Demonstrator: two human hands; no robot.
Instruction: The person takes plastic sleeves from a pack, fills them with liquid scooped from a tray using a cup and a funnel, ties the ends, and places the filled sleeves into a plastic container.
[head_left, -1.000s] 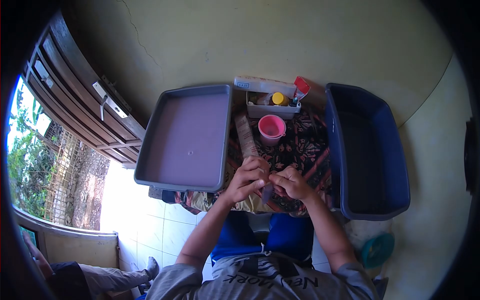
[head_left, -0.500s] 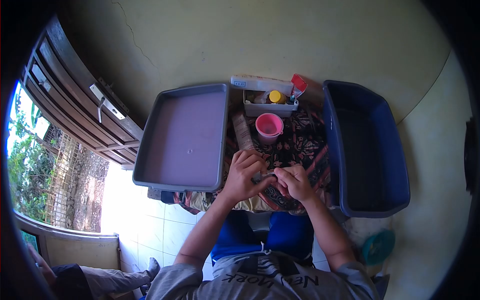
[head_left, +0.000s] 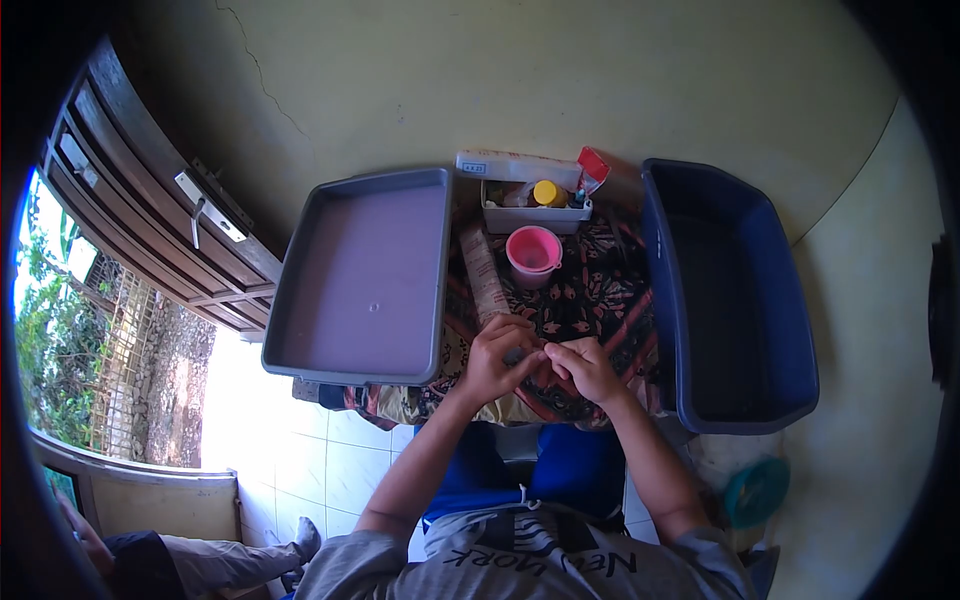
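Observation:
My left hand and my right hand meet over the front part of the patterned cloth. The fingers of both are bent and pinched together around something small and greyish, too hidden to name. Just beyond my left fingertips lies a long printed packet. A pink cup stands behind my hands, near the middle of the cloth.
On the left is a grey tray with a purplish surface. A deep dark blue tub stands on the right. At the back sits a white box holding a yellow-lidded jar. A person's leg shows at lower left.
The thin dark piece that hung below my fingers a second ago no longer shows there. My left fingers spread, then drew closer in. My hands stay close together.

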